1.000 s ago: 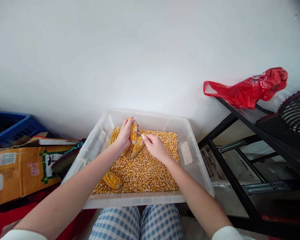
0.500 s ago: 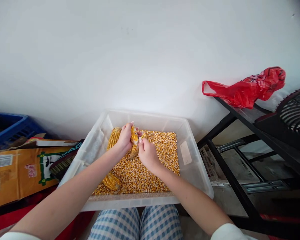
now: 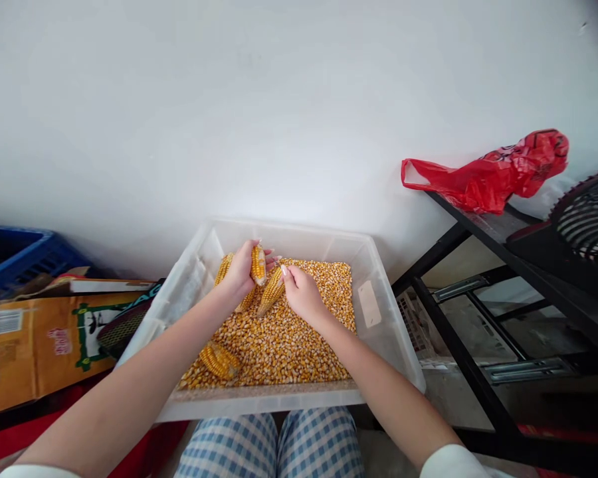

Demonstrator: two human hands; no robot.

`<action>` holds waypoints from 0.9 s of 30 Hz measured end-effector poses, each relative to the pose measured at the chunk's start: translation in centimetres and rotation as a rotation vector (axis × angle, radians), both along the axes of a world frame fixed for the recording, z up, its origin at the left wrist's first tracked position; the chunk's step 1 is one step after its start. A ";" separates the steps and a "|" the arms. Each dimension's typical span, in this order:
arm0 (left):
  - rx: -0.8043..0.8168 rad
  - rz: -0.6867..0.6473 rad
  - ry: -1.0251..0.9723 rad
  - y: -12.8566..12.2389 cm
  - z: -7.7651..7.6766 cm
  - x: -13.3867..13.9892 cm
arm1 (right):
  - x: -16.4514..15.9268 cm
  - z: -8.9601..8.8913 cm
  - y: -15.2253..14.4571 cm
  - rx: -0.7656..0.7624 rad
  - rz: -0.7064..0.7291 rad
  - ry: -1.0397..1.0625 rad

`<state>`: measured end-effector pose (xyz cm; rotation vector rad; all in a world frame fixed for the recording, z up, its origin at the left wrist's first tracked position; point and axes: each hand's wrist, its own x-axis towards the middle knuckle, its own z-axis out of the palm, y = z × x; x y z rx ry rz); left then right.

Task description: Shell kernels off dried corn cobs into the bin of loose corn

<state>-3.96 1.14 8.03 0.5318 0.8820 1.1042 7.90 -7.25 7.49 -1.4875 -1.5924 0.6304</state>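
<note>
My left hand [image 3: 242, 269] is closed around a yellow corn cob [image 3: 258, 265], holding it above the bin. Just to its right is my right hand [image 3: 303, 291], its thumb pressed to curled fingers; whatever sits in that pinch is too small or hidden to name. Between and below both hands, another corn cob [image 3: 272, 292] lies slantwise, its upper end near my right thumb. Loose corn kernels [image 3: 299, 352] cover the bottom of a translucent plastic bin [image 3: 373, 392]. One more cob [image 3: 219, 360] rests at the front left, and further cobs are partly hidden behind my left hand.
A white wall [image 3: 289, 119] rises behind the bin. On the left are a blue crate [image 3: 30, 259] and an orange-brown cardboard box [image 3: 50, 345]. To the right, a black metal frame table [image 3: 458, 345] carries a red plastic bag [image 3: 498, 176] and a black fan [image 3: 588, 219].
My left hand with its cob has shifted slightly left, away from my right hand. My right hand has moved a little right, and the cob lying beneath shows more fully.
</note>
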 end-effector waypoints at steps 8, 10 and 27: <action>0.160 -0.228 0.075 -1.1 0.5 1.0 | 1.4 0.7 0.4 0.063 0.126 -0.030; 0.183 -0.214 0.093 -1.5 0.6 1.3 | 1.6 0.7 0.3 0.078 0.160 -0.147; 0.047 -0.145 0.157 -3.1 1.8 1.7 | 1.8 1.1 -0.6 0.199 0.189 -0.637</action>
